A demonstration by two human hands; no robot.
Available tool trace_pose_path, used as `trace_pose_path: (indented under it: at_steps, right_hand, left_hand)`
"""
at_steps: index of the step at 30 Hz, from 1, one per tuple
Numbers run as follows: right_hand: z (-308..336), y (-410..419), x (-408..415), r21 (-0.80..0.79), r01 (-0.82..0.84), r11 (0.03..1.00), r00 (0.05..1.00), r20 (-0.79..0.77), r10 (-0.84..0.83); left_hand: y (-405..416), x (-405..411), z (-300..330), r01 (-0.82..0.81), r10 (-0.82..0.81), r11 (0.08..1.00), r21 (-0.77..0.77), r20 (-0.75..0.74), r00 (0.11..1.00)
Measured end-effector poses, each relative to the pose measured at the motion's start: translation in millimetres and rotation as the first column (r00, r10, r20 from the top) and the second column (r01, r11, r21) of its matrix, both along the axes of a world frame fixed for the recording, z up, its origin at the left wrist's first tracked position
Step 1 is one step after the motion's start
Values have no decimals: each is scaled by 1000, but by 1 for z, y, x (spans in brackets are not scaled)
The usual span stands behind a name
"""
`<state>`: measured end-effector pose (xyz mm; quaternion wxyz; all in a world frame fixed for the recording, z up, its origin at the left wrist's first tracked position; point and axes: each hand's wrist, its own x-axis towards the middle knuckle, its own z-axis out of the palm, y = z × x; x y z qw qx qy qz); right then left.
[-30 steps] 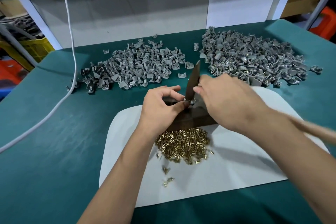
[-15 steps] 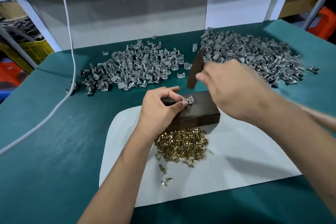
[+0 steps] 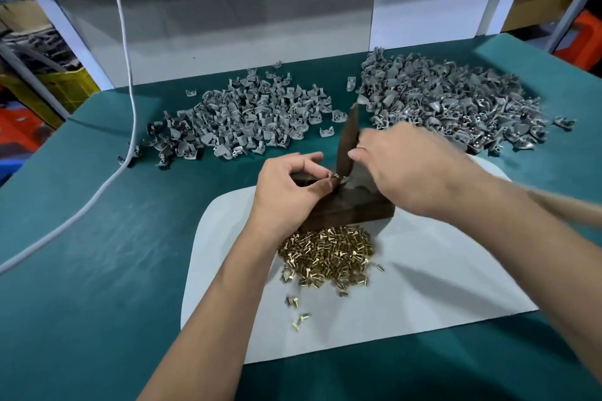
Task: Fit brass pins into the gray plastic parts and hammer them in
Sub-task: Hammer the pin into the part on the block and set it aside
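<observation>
**Operator:** Brass first. Where do the pins lie?

**Manual:** Your brass pins form a heap on the white mat, nearest you, with a few strays at its 7 o'clock edge. The mat rests on the green table cover.

**Operator:** And beyond the heap?

**Manual:** At the heap's 12 o'clock, touching its far edge, stands the dark wooden block. Your left hand rests on the block's left end. Its thumb and forefinger pinch one gray part on the block's top face. Whether a pin is seated in that part cannot be told; it is too small.

**Operator:** State of the right hand?

**Manual:** Your right hand is curled round the hammer, gripping close under the head. The dark head stands nearly upright, its lower end right at the pinched part. The wooden handle runs out toward 4 o'clock past your wrist, blurred.

**Operator:** Where is the remaining stock?

**Manual:** Two piles lie beyond the block. The left pile of gray parts sits at 11 o'clock. The right pile of gray parts sits at 1 o'clock; metal glints show in it. The piles are apart, with a few loose pieces between.

**Operator:** Anything else on the table?

**Manual:** A white cable hangs down at 10 o'clock and trails across the cover toward its left edge.
</observation>
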<state>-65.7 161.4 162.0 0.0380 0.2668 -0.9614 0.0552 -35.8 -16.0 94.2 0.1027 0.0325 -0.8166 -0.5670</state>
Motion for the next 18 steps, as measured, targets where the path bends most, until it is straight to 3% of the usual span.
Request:
trace_pose_path:
  at_steps: [4, 9, 15, 18]
  right_hand:
    - [4, 2, 1, -241, -17, 970, 982, -187, -30]
    - [-12, -1, 4, -76, -20, 997, 1000, -3, 20]
    - [-6, 31, -13, -234, -1, 972, 1000, 5, 2]
    - [-3, 56, -21, -281, 40, 959, 995, 95, -13]
  left_hand:
    - [-2, -2, -2, -11, 11, 1000, -3, -12, 1000]
    - [-2, -1, -2, 18, -19, 1000, -14, -28, 999]
    - [-3, -3, -6, -23, 21, 999, -35, -50, 999]
    - [-3, -3, -7, -3, 5, 997, 72, -29, 1000]
